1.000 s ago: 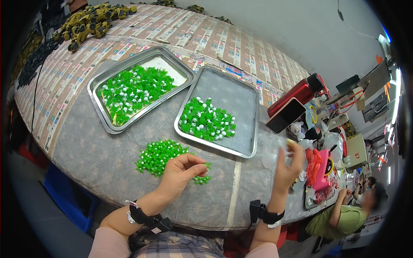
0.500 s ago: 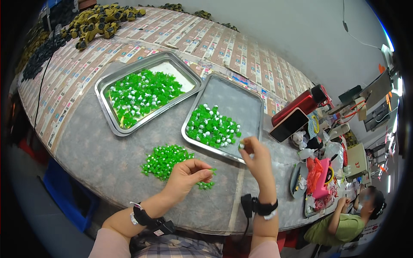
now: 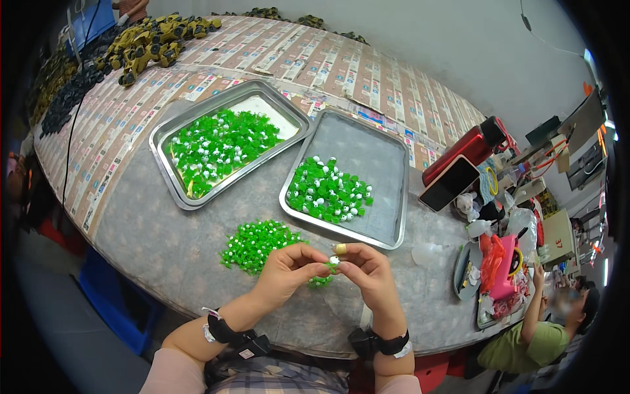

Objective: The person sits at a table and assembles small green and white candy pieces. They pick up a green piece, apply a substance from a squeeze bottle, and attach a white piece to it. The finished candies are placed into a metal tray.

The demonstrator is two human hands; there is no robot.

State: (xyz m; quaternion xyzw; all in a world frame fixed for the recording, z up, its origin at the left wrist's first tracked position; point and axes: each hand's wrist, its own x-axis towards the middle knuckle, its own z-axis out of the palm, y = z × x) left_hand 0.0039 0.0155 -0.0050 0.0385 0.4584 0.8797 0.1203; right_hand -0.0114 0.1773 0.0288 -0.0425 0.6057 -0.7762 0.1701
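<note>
My left hand (image 3: 287,272) and my right hand (image 3: 375,280) meet tip to tip over the table. In a pinch, my left fingers hold a small green plastic piece (image 3: 331,268). Pressed against it is a small white bead-like piece (image 3: 334,260), pinched by my right hand, which has yellowish tape on a fingertip. Just beyond my left hand lies a loose pile of small green pieces with white dots (image 3: 257,247). Larger green-and-white pieces (image 3: 325,190) fill the near part of a metal tray (image 3: 401,167).
A second metal tray (image 3: 157,172) with more green-and-white pieces stands left. At right are a red bottle (image 3: 456,154), a phone (image 3: 450,182) and a pink holder (image 3: 500,270). Yellow-and-black toy parts (image 3: 147,43) are heaped far left. A person in green (image 3: 528,345) sits at right.
My right hand has moved left and nearer from the right tray's edge, bringing its small piece against the green one in my left hand. The person at right has raised an arm.
</note>
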